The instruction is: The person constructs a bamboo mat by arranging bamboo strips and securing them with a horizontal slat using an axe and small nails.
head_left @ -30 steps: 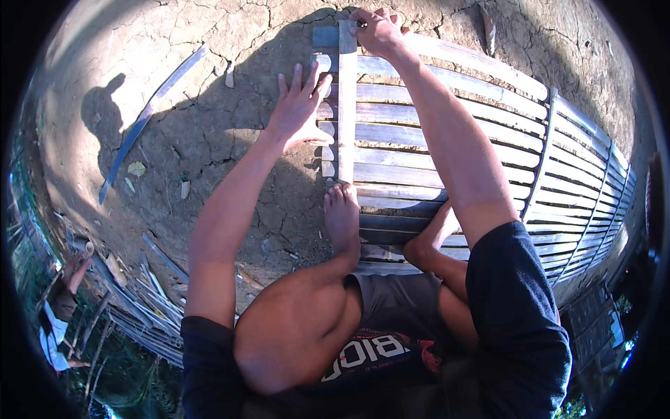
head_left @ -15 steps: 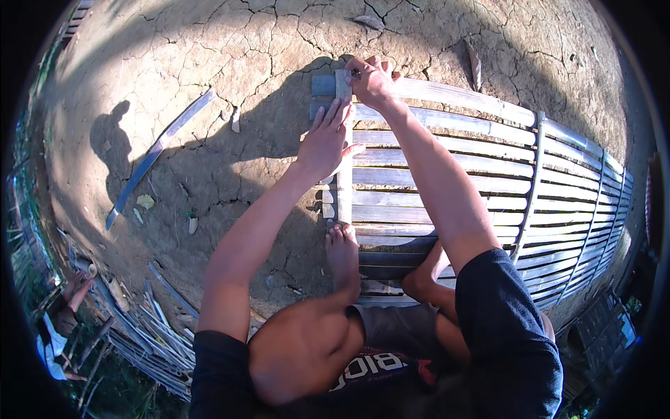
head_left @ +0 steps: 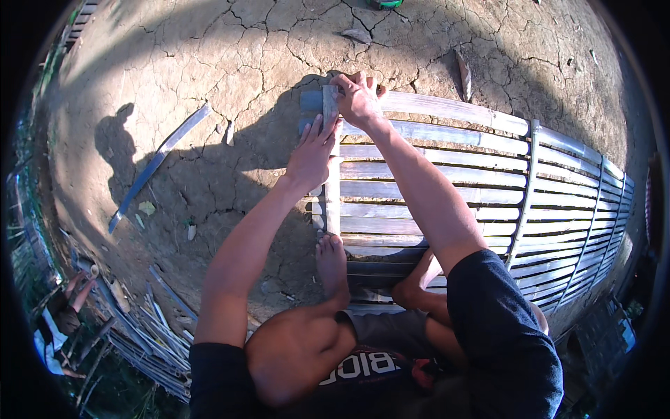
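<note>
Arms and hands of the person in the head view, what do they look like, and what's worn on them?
Both forearms are bare from sleeve to wrist. The left hand and right hand wear no gloves; no rings, watch or bands are visible. Short dark sleeves cover the upper arms: the left sleeve and the right sleeve, dark navy.

grey upright bamboo strip (head_left: 330,167) is crossing the left ends of the long horizontal slats of the woven bamboo mat (head_left: 474,181), which is lying flat on cracked dirt.
</note>
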`<control>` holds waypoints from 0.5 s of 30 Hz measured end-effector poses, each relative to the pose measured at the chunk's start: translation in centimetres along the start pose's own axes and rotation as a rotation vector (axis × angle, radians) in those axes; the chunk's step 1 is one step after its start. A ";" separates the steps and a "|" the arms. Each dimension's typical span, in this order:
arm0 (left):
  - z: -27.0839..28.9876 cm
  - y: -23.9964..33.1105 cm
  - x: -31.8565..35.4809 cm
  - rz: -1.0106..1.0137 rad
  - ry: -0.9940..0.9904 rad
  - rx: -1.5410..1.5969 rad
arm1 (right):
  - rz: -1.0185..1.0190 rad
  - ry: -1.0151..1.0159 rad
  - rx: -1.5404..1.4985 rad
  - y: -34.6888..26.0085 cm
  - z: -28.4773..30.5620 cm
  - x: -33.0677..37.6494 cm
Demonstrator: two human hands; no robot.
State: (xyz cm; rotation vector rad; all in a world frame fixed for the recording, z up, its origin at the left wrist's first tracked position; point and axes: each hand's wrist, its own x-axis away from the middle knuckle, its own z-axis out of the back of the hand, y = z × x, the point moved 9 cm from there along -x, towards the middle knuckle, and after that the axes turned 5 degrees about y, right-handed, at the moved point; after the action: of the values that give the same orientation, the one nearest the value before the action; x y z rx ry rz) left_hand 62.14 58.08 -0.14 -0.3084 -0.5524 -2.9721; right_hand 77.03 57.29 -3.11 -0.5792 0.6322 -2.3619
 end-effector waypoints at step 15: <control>0.2 -0.5 0.4 0.026 -0.324 -0.182 | 0.066 0.014 0.041 -0.3 -0.9 0.9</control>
State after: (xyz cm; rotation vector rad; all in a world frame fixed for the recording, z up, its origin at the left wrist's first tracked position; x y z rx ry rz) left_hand 61.76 58.54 -0.07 -0.8157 -0.3000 -2.9675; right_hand 75.79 57.17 -3.39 -0.5166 0.5980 -2.3136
